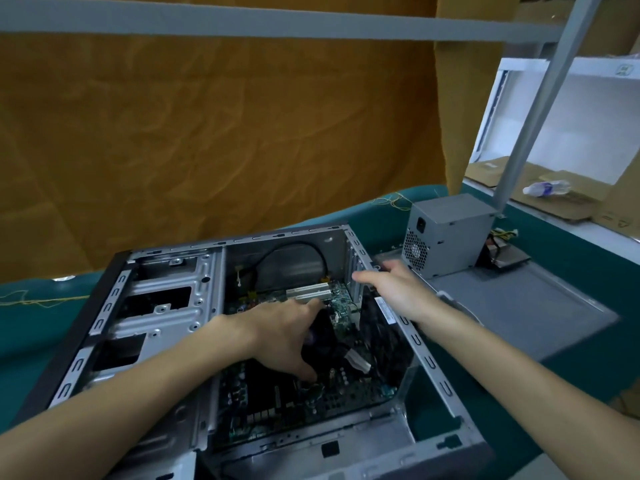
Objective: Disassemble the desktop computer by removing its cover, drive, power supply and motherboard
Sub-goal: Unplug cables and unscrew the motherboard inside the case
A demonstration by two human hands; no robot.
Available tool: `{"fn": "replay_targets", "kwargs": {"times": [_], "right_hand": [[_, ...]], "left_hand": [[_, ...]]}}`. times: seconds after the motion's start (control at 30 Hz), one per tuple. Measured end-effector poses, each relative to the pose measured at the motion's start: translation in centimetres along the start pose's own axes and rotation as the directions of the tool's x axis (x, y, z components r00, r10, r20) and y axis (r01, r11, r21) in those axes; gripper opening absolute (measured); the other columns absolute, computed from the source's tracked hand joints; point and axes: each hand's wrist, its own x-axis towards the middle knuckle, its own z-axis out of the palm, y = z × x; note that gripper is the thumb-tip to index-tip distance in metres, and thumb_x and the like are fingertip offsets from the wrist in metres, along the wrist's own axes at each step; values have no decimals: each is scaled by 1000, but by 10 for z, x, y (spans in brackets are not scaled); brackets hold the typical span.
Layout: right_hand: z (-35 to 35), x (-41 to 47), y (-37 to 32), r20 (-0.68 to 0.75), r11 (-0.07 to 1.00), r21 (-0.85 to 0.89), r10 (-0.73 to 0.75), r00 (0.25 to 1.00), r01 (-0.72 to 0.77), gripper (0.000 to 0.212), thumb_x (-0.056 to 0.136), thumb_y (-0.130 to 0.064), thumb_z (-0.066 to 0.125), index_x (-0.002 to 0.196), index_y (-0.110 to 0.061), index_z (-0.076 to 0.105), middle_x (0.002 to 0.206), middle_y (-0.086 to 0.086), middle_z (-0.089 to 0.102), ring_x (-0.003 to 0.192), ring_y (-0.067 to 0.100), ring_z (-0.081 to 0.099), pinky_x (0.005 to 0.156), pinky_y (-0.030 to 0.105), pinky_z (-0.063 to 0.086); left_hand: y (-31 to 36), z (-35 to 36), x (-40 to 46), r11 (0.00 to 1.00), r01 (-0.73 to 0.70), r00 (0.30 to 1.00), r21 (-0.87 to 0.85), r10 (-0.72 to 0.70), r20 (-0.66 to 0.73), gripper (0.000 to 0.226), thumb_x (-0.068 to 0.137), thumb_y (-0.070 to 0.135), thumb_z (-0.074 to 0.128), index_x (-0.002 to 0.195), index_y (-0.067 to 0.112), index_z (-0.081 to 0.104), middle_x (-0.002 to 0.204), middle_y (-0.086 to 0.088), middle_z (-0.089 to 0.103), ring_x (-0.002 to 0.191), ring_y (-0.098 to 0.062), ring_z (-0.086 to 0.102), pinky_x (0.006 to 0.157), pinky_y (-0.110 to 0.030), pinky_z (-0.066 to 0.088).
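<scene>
While the left hand [277, 336] is reaching, fingers spread, onto the motherboard [277, 403], the open-fingered right hand [398, 289] is risking snagging the chassis [429, 362] edge.

Open grey computer case [166, 306] lies sideways, motherboard [284, 407] inside, power supply [446, 237] beside it.
</scene>
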Motion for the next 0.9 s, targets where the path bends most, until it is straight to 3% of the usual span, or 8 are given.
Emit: {"fn": "replay_targets", "kwargs": {"times": [0.17,0.23,0.33,0.43,0.6,0.67,0.8,0.9], "right_hand": [[-14,-8,-1,303,996,-29,89,949,-84,74,84,-79,52,150,-48,39,162,-8,34,144,18,38,117,46,30],[-15,-11,-4,339,991,-11,127,932,-131,77,83,-79,54,150,-44,40,148,-2,50,115,16,59,87,38,55],[-12,-18,-7,338,991,-13,129,932,-132,56,89,-69,51,136,-38,50,140,-1,54,86,1,59,56,25,48],[-8,-22,-4,247,997,-3,71,966,-72,53,93,-60,48,141,-35,46,143,2,50,81,4,50,62,26,38],[-8,-35,17,258,997,15,65,964,-72,69,97,-61,43,158,-30,32,160,0,36,141,24,40,99,36,35],[-15,-40,23,314,994,5,102,944,-109,74,92,-70,43,157,-35,31,163,0,33,144,25,37,100,38,43],[-33,-38,26,469,978,-5,185,864,-207,99,72,-87,57,157,-47,24,167,9,22,146,41,33,112,67,32],[-38,-37,25,560,973,12,186,807,-232,107,69,-86,63,158,-46,20,163,18,29,140,46,42,114,67,32]], "left_hand": [[4,-5,-3,969,135,979,-206,-100,175,107,81,83,54,160,35,1,166,1,23,147,-23,34,115,-38,35],[10,-8,-2,925,255,954,-281,-194,229,100,80,92,36,160,41,3,168,0,18,150,-25,30,117,-41,30],[26,-4,3,892,379,916,-246,-323,238,103,77,93,39,159,41,4,167,-8,18,146,-33,35,114,-45,35],[39,1,2,857,433,899,-279,-390,198,106,75,85,55,158,40,8,163,-9,20,140,-34,42,110,-46,42],[59,2,1,806,530,846,-265,-478,237,108,81,81,54,161,31,1,167,-14,0,144,-40,35,109,-47,43],[71,4,2,775,591,803,-222,-540,253,109,86,81,46,161,24,-7,167,-18,-5,147,-41,31,114,-48,36],[79,6,-3,742,626,779,-239,-593,202,107,85,82,45,162,22,-1,164,-18,22,145,-36,36,115,-46,36],[77,10,-8,735,599,794,-317,-597,116,105,82,80,54,162,23,17,157,-12,39,139,-31,45,109,-39,44]]}}
